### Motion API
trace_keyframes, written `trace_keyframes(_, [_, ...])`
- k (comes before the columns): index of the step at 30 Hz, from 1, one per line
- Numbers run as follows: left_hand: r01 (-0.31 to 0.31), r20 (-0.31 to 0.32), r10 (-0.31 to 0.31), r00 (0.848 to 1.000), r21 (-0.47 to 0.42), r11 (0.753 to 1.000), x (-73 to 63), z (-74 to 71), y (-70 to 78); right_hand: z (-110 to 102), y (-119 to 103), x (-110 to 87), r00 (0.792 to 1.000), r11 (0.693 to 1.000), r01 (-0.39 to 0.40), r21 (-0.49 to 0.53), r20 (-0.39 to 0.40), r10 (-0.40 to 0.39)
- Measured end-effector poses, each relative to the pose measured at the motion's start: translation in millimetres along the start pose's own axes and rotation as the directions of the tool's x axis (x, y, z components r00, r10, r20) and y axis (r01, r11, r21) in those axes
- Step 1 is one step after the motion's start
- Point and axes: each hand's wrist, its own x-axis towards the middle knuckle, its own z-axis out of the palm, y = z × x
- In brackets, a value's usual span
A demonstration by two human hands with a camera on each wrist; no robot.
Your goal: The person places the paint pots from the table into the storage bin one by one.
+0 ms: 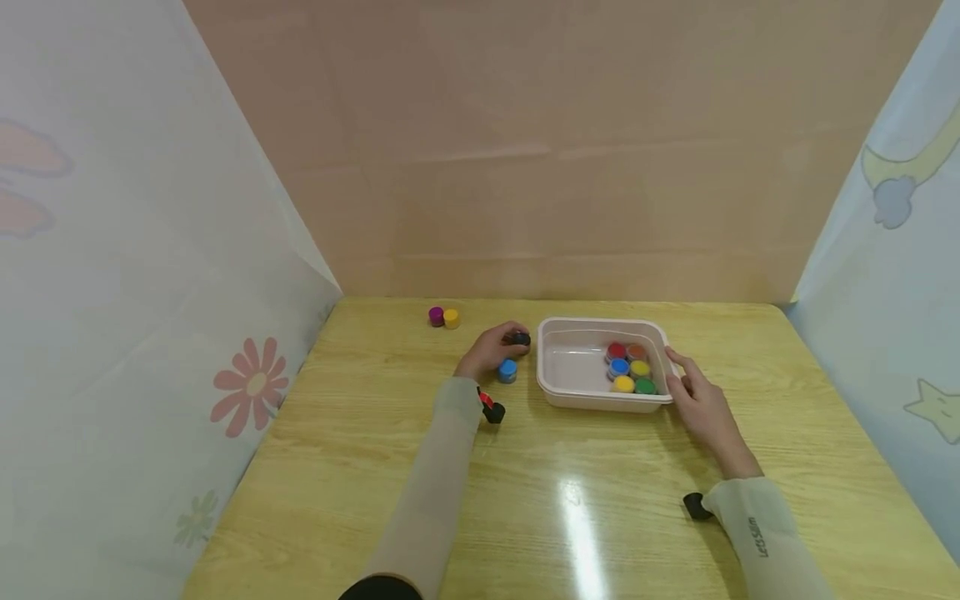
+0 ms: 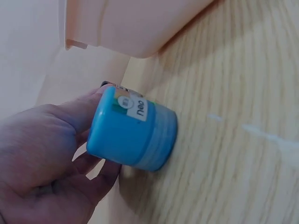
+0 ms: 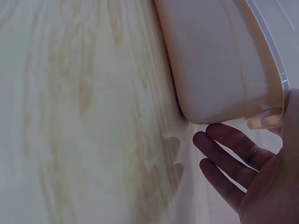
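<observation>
In the head view my left hand (image 1: 489, 350) pinches a small paint jar with a black lid (image 1: 521, 338), left of a pale pink plastic tub (image 1: 572, 364). A blue-lidded jar (image 1: 507, 372) stands on the table just below that hand; the left wrist view shows this blue jar (image 2: 128, 128) up close, mostly covering the black one. My right hand (image 1: 701, 407) grips the tub's right rim, its lower fingers (image 3: 229, 161) spread below the rim in the right wrist view. Several jars with red, orange, blue, yellow and green lids (image 1: 644, 386) stand in the tub's right half.
A purple-lidded jar (image 1: 437, 316) and a yellow-orange-lidded jar (image 1: 451, 318) stand side by side at the table's back left. Behind the wooden table (image 1: 585, 467) rises a brown sheet (image 1: 562, 150). Printed white sheets hang at both sides.
</observation>
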Motion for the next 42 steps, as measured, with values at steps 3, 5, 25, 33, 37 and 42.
trace_keyframes(3, [-0.002,0.017,0.001,1.000,0.017,1.000,1.4,-1.1,2.3,-0.4,-0.2,-0.3,1.000,1.000,-0.016,0.003,0.008,0.016])
trace_keyframes(5, [-0.002,0.023,0.001,1.000,0.033,0.999,3.2,-1.7,3.5,-0.8,-0.2,0.6,0.999,1.000,-0.026,0.007,0.020,0.026])
trace_keyframes(25, [0.000,0.043,-0.002,0.999,0.038,0.999,5.3,-1.5,2.9,-6.9,0.0,-0.1,0.979,0.989,-0.118,0.086,0.177,0.101])
trace_keyframes(33, [0.000,0.032,-0.001,0.999,0.041,0.999,5.5,-1.8,2.8,-6.4,-0.3,0.4,0.981,0.988,-0.108,0.106,0.173,0.089])
trace_keyframes(37, [0.002,0.020,-0.003,1.000,0.044,0.999,4.9,-3.1,1.0,-5.6,-3.6,1.0,0.980,0.987,-0.112,0.118,0.175,0.091])
trace_keyframes(42, [-0.007,0.029,0.005,1.000,0.046,0.999,2.1,-2.1,-1.6,-5.2,-4.7,-1.4,0.974,0.983,-0.145,0.114,0.193,0.122])
